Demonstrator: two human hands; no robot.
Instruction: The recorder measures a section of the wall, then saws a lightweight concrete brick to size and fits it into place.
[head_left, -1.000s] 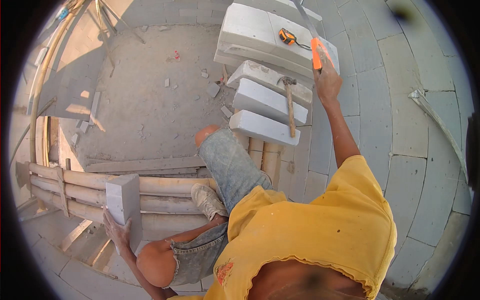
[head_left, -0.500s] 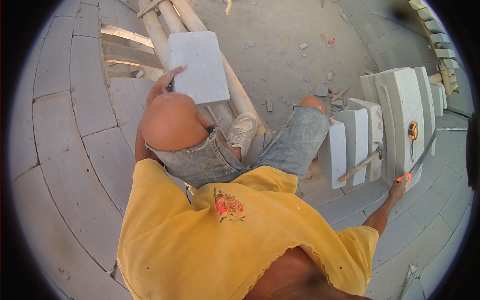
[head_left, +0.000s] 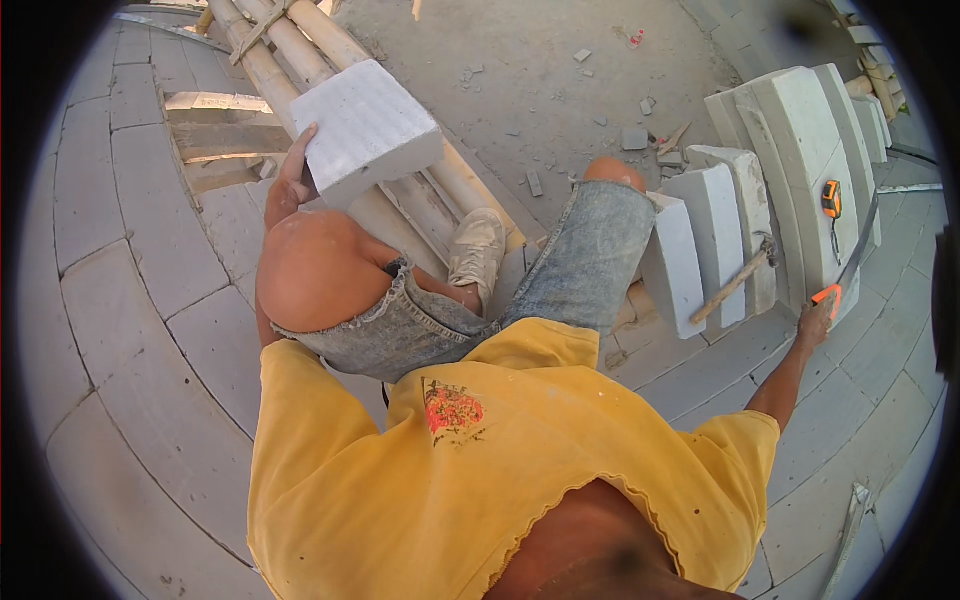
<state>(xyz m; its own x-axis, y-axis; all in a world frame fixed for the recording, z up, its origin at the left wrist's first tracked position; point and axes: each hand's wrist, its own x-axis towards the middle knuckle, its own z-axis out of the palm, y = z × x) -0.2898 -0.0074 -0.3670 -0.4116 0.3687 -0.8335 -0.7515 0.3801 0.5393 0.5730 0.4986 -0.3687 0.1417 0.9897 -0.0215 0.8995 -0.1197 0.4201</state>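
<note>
My left hand (head_left: 290, 172) grips the left edge of a pale grey block (head_left: 370, 118), which is tilted so that its top and near face both show. The block is just beyond my left knee, above some wooden poles. At the right, my right hand (head_left: 815, 318) is closed round the orange handle of a hand saw (head_left: 855, 250). The saw's dark blade points away from me, along the right side of a row of upright blocks (head_left: 800, 190). A hammer (head_left: 735, 284) with a wooden handle leans across the nearer blocks. An orange and black tape measure (head_left: 831, 198) lies on a larger block.
Long wooden poles (head_left: 290, 50) run away from me at the upper left, beside a gap (head_left: 225, 140) in the block surface. Broken pieces (head_left: 634, 138) lie on the dusty floor below. Fitted grey blocks (head_left: 150, 340) spread out on both sides. A metal strip (head_left: 848, 535) lies lower right.
The block under my left hand has tipped, and its near face now shows. My view has shifted, so most things sit higher in it. My right hand still holds the saw.
</note>
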